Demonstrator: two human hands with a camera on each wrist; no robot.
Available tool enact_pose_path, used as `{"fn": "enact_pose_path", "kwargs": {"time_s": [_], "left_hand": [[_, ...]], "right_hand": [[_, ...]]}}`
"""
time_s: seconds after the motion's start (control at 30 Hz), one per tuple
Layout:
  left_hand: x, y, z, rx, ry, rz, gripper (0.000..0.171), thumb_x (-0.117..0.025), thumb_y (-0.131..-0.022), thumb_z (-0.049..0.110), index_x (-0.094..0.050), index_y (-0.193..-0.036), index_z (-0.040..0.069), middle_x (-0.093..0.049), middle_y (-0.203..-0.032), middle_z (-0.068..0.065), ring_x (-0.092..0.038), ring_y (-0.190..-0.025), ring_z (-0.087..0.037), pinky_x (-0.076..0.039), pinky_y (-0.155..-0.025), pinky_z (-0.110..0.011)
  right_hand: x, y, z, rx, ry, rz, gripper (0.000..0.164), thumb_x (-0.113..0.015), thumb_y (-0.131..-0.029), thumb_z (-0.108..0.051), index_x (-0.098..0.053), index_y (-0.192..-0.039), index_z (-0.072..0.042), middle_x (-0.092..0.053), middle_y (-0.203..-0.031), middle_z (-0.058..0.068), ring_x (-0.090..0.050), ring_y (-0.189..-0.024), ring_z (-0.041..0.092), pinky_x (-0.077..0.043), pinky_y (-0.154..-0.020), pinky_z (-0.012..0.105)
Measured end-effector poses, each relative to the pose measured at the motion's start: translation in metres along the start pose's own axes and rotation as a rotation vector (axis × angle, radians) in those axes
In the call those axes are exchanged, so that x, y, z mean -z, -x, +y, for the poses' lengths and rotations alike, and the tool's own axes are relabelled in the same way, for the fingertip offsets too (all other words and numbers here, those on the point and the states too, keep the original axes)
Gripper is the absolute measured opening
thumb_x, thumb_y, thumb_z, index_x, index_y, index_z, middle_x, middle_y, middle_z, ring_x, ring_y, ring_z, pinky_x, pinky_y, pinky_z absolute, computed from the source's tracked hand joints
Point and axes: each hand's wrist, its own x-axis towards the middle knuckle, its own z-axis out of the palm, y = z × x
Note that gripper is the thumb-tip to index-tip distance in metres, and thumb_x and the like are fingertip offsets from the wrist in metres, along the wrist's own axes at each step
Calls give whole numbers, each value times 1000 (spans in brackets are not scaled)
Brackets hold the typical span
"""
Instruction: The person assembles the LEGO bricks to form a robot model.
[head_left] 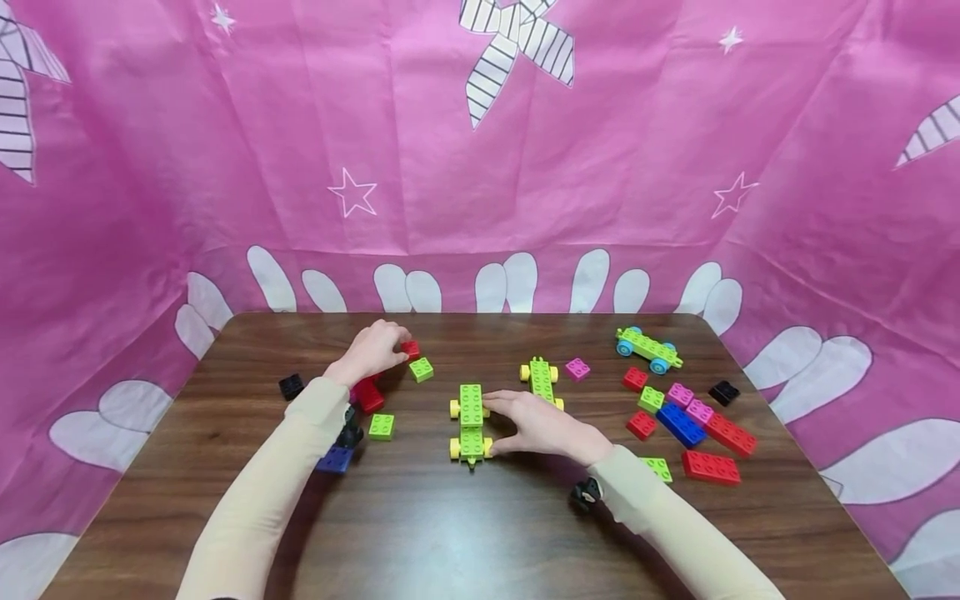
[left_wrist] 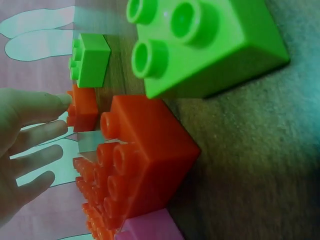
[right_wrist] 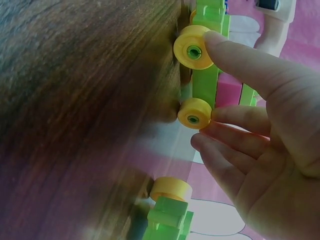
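Yellow-wheeled lime toy-brick car (head_left: 471,406) is standing on the wood-grain table (head_left: 442,533), immediately left of the fingertips of the right hand (head_left: 543,427). On it, a pink brick (right_wrist: 229,91) is sitting between the chassis and a lime top brick. The right thumb is touching the near wheel (right_wrist: 186,52) and the index finger is meeting the far wheel (right_wrist: 190,111); the remaining fingers are spreading loosely and holding nothing.

At the fingertips of the left hand (head_left: 371,347), a small red brick (head_left: 411,350) is lying. The lower fingers are standing apart from one another; whether the thumb and a hidden finger are pinching the brick, I cannot tell. Just right of these fingertips a lime four-stud brick (head_left: 422,369) is lying. Closer to the person than the fingers, a larger red brick (head_left: 369,396) and another lime brick (head_left: 382,427) are resting, while a black brick (head_left: 291,386) is sitting to their left.

Beyond the right-hand fingers, a second yellow-wheeled chassis (head_left: 541,377) is standing partly hidden, with a magenta brick (head_left: 577,368) lying to its right. Well right of those fingers, a blue-wheeled chassis (head_left: 647,347) is standing behind scattered bricks, including a blue brick (head_left: 681,424) and a long red brick (head_left: 712,467).
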Motion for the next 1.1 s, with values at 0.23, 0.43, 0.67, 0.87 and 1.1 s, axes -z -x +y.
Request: {"fn": "enact_pose_path", "kwargs": {"time_s": [0.23,0.43,0.67,0.87,1.1], "left_hand": [[-5,-5,-4,0,-51,-4,29,-73,-79,18,-69,-106,6,-69,-104,-11,-58,-95,-28,-50,-82,-42],[-8,-7,-6,15,-54,-35,32,-73,-79,18,-69,-108,5,-69,-105,-12,-59,-96,-29,-51,-82,-43],[-8,-9,-8,41,-44,-60,32,-72,-79,18,-69,-108,5,-70,-107,-12,-60,-102,-30,-50,-86,-45],[-7,-10,-8,40,-26,-63,30,-71,-80,17,-69,-107,4,-70,-105,-13,-59,-101,-30,-49,-88,-45],[0,-9,-6,22,-14,9,29,-70,-79,17,-69,-105,4,-69,-101,-13,-58,-95,-29,-50,-83,-43]], "right_hand": [[-3,0,3,-9,-2,6,70,-70,-78,-48,-52,-133,-7,-52,-139,7,-49,-129,19,-42,-106,35],[-2,1,1,1,7,15,70,-70,-78,-47,-52,-132,-6,-52,-138,8,-50,-128,21,-43,-104,36],[-2,1,-1,2,13,16,71,-70,-79,-47,-52,-133,-5,-52,-139,8,-50,-128,21,-42,-105,35],[-2,1,-1,4,10,10,70,-70,-79,-46,-52,-133,-5,-52,-139,8,-50,-128,20,-42,-105,35],[-1,2,-1,8,-2,14,70,-70,-79,-45,-52,-133,-5,-52,-139,9,-50,-128,21,-43,-105,35]]}}
